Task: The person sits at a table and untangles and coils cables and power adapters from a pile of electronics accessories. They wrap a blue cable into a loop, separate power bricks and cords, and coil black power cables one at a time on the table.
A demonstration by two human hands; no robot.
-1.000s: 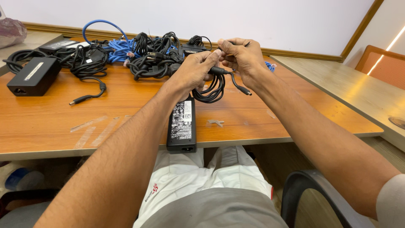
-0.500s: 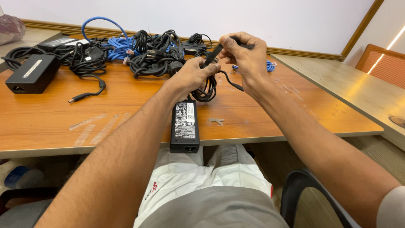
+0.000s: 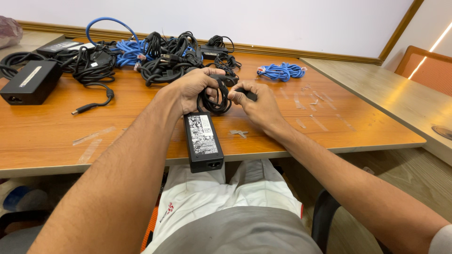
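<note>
A black power adapter brick (image 3: 203, 141) lies on the wooden table (image 3: 117, 141), one end hanging over the near edge. Its black cable is wound into a small coil (image 3: 215, 96) just beyond the brick. My left hand (image 3: 193, 87) is closed around that coil. My right hand (image 3: 256, 103) sits to the coil's right and pinches the cable's free end between thumb and fingers. Both forearms reach in from the bottom of the view.
A tangle of black cables and adapters (image 3: 165, 59) with blue cables (image 3: 127, 49) lies at the table's far side. Another black adapter (image 3: 28, 82) sits far left. A bundled blue cable (image 3: 281, 71) lies far right. Tape scraps (image 3: 240, 133) dot the wood; an orange chair (image 3: 423, 66) stands right.
Both hands have dropped from above the table down to its surface. The cable has been gathered into a tighter coil in my left hand, and my right hand has shifted to its free end.
</note>
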